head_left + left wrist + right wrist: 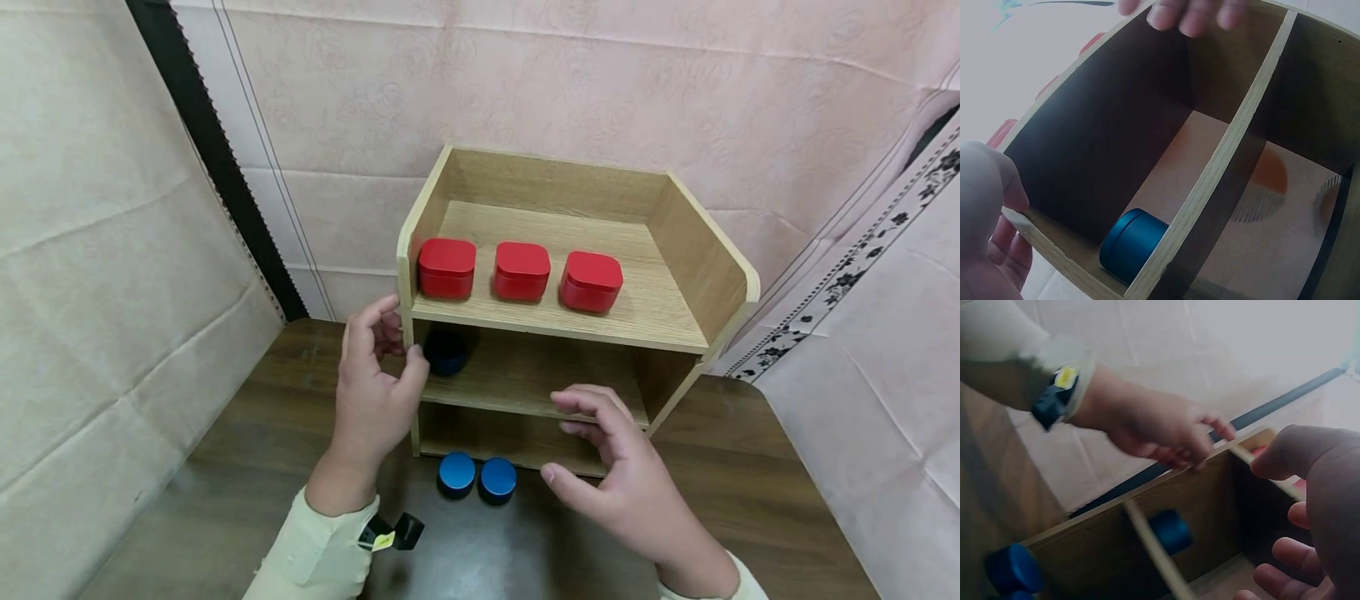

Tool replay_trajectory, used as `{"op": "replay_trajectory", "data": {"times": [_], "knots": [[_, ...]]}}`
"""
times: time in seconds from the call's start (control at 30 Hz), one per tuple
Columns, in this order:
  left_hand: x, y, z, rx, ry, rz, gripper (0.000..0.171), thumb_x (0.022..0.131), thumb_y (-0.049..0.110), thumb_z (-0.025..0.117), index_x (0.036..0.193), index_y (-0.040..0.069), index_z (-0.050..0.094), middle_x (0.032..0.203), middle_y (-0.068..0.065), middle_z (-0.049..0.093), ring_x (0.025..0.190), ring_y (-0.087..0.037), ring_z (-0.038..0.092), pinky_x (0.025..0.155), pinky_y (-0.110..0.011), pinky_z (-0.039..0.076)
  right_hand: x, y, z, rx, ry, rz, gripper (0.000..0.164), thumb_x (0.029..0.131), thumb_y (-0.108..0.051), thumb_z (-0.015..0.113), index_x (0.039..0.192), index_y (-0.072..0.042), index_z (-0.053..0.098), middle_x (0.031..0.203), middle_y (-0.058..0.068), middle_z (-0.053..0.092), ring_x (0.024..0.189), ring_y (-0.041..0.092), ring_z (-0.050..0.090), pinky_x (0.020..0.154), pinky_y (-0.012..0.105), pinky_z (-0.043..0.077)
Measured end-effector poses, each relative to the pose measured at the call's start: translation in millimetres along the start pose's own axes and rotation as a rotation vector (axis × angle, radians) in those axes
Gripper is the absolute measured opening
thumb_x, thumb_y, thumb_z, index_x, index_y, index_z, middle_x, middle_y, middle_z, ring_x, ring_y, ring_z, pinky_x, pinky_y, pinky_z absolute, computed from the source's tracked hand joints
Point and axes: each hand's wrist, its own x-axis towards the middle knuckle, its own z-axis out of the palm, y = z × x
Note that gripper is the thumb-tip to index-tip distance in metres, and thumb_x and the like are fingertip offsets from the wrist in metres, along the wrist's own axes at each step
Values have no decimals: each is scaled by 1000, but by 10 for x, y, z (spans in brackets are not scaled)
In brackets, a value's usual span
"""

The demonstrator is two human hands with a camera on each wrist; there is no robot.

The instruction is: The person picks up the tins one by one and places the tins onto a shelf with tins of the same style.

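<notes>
A wooden shelf (562,333) stands with one blue round container (1135,244) at the left end of its middle level, dark in shadow in the head view. My left hand (378,383) holds the shelf's left side panel, thumb at the front edge and fingers curled outside it. In front of the shelf's right half hovers my right hand (615,467), fingers spread and slightly bent with nothing between them. Two more blue round containers (457,473) sit side by side on the table before the bottom level, left of the right hand.
Three red rounded boxes (522,272) line the front of the top level, from its left end to past the middle. The shelf rests on a brown wood table (247,450). Pale cloth walls (337,92) surround it at the back and both sides.
</notes>
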Motion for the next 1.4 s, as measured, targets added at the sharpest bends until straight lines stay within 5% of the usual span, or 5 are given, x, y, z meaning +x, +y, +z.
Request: {"op": "replay_trajectory", "data": {"times": [0.2, 0.5, 0.93, 1.13, 1.4], "knots": [[-2, -13, 3, -5, 3, 8, 66, 98, -7, 68, 159, 10, 48, 132, -15, 56, 112, -14, 58, 94, -29, 55, -61, 211, 147, 5, -29, 73, 70, 91, -5, 91, 154, -9, 59, 156, 12, 58, 135, 17, 64, 113, 26, 57], [-2, -3, 3, -5, 4, 11, 66, 97, -6, 68, 158, 10, 48, 133, -16, 56, 111, -15, 58, 94, -30, 55, -148, 515, 319, 19, -63, 137, 61, 97, -15, 89, 150, -25, 62, 149, 0, 64, 133, 14, 66, 112, 31, 59], [-3, 0, -2, -2, 1, 12, 66, 98, -6, 68, 158, 10, 48, 132, -15, 56, 111, -15, 58, 94, -29, 55, -196, 868, 462, -1, -93, 201, 62, 93, -14, 92, 147, -27, 64, 149, 0, 64, 134, 19, 67, 111, 38, 61], [-2, 0, 3, -3, -1, 10, 66, 98, -6, 68, 159, 10, 48, 132, -15, 56, 111, -15, 58, 94, -30, 55, -195, 997, 499, -15, -122, 241, 64, 93, -19, 93, 150, -19, 64, 153, 12, 64, 139, 37, 65, 114, 41, 60], [-2, -9, 5, 1, 1, 10, 66, 98, -7, 69, 158, 10, 48, 132, -15, 56, 111, -14, 58, 94, -35, 56, -225, 1250, 542, -103, -144, 321, 74, 92, -39, 95, 155, -15, 63, 154, 5, 65, 139, 27, 66, 117, 49, 57]]}}
